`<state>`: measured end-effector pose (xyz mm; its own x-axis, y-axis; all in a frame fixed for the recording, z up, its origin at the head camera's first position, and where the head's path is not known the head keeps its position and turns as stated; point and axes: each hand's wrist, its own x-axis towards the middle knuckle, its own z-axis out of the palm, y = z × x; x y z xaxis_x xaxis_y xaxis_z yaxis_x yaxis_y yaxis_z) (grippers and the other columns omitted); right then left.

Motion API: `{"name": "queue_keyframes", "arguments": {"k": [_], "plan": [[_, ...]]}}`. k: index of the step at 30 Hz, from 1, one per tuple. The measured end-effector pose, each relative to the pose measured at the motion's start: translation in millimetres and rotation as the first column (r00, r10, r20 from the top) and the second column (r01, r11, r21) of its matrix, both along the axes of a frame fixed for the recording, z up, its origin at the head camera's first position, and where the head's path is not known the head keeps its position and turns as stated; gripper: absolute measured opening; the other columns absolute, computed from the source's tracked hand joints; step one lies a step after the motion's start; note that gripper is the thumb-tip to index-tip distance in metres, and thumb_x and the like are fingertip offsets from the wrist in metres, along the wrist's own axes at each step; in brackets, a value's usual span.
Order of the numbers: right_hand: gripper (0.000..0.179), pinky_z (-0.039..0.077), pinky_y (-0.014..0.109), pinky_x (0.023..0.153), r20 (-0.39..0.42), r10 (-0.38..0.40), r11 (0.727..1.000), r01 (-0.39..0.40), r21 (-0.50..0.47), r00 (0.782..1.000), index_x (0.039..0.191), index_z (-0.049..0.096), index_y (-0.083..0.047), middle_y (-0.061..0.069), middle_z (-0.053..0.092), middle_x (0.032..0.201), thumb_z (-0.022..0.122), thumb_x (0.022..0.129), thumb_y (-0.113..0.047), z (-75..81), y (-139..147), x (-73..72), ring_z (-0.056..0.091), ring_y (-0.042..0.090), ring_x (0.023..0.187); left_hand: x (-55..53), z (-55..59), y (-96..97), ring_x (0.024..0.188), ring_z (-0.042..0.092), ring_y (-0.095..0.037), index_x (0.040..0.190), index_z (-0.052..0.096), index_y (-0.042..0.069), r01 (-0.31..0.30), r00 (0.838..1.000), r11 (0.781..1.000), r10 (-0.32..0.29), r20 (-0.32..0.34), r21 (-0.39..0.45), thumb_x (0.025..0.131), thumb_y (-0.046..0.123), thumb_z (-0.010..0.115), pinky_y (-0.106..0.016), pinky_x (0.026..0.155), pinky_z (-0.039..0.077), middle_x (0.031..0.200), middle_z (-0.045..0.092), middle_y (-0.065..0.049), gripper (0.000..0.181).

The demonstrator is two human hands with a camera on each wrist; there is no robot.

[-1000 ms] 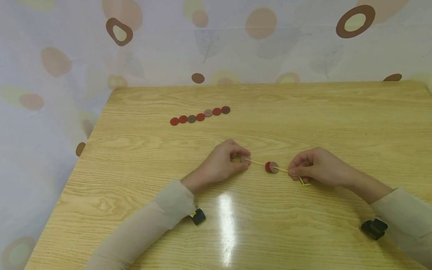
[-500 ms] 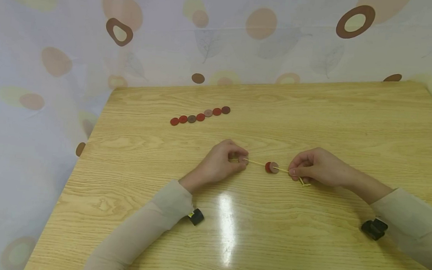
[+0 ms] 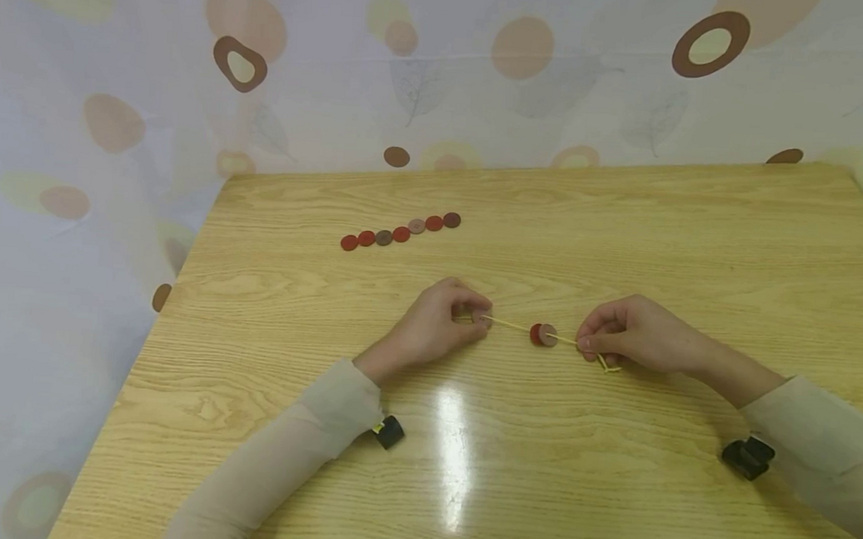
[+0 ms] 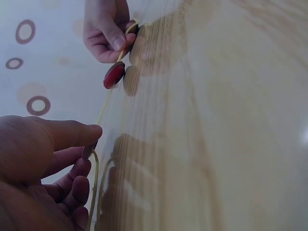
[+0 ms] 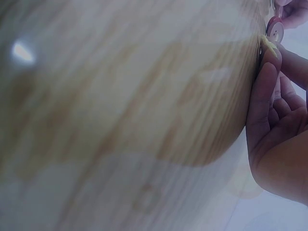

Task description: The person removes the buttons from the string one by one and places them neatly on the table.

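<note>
Between thumb and fingers, my left hand [image 3: 431, 326] pinches a dull pink button [image 3: 481, 318] threaded on a thin yellow string [image 3: 510, 323]. In the left wrist view that button [image 4: 87, 152] shows edge-on, and the string's tail hangs down past the fingers. My right hand [image 3: 641, 333] pinches the string near its other end, where a short knotted bit [image 3: 608, 366] sticks out below the fingertips. A red button [image 3: 535, 334] and a pink button [image 3: 549, 335] sit face to face on the string, nearer my right hand. The string runs nearly straight between both hands.
A slanting row of several buttons [image 3: 400, 234], red, pink, grey-brown and dark maroon, lies on the wooden table [image 3: 612, 482] behind my left hand. Patterned cloth [image 3: 460, 71] hangs along the table's back and left edges. A black camera [image 3: 747, 455] is strapped at my right wrist.
My left hand has slid slightly to the left with its pink button along the string, widening the gap to the other two buttons. The right hand has stayed still.
</note>
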<state>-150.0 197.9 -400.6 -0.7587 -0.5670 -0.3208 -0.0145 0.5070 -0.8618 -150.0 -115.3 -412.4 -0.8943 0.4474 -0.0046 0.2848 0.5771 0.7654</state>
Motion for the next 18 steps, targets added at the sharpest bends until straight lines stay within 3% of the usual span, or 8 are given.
{"name": "queue_keyframes", "arguments": {"k": [18], "plan": [[0.012, 0.050, 0.025, 0.058, -0.005, 0.008, 1.000, -0.008, 0.009, 1.000, 0.099, 0.068, 0.002, 0.010, 0.067, 0.083, 0.066, 0.097, -0.010, 0.9, -0.2, 0.2, 0.057, 0.012, 0.065, -0.4, 1.1, -6.2, 0.094, 0.052, -0.017, 0.116, 0.074, 0.009, -0.014, 1.000, 1.000, 0.014, 0.012, -0.006, 0.092, 0.015, 0.074, -0.030, 0.083, 0.045, 0.101, 0.060, 0.002, 0.025]]}}
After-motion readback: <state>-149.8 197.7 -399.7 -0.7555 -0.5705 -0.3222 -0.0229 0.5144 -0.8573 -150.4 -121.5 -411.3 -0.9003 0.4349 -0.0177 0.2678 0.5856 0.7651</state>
